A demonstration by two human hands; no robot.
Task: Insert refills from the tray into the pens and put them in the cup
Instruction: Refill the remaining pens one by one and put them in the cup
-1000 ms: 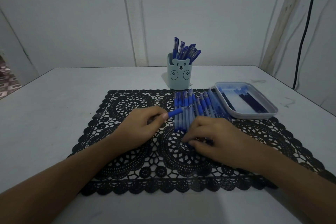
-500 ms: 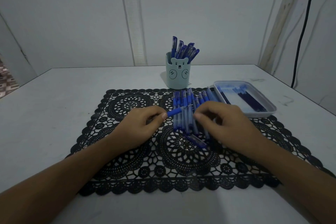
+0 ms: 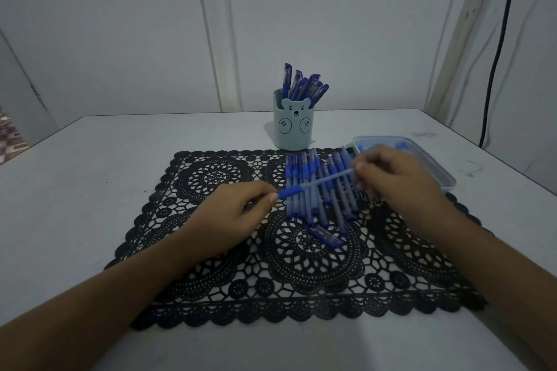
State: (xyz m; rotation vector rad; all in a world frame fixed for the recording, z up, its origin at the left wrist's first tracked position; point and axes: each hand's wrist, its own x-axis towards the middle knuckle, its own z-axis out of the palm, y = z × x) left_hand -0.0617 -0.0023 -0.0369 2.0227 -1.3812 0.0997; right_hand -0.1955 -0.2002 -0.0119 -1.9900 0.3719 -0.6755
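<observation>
The pen [image 3: 316, 182] is held in the air just above a row of pens [image 3: 304, 208], and it slants across them from lower left to upper right. The left hand [image 3: 238, 214] pinches its blue grip end between thumb and fingertip. The right hand [image 3: 398, 181] pinches the thin pale far end with curled fingers; I cannot tell if this end is barrel or refill. The row of pens lies side by side on a black lace mat [image 3: 301, 280]. Just beside the near end of the row, one short dark blue piece [image 3: 324, 235] lies alone on the mat, tilted. Behind the row, at the far edge of the mat, stands a pale cup [image 3: 292, 132] with a bear face, and several capped pens [image 3: 301, 84] lean inside it. The tray [image 3: 443, 181] sits to the right, partly hidden by the right hand; its blue contents are too blurred to name. Everything rests on a pale worktop [image 3: 90, 159]. A black cable [image 3: 497, 54] hangs along the wall at the far right.
</observation>
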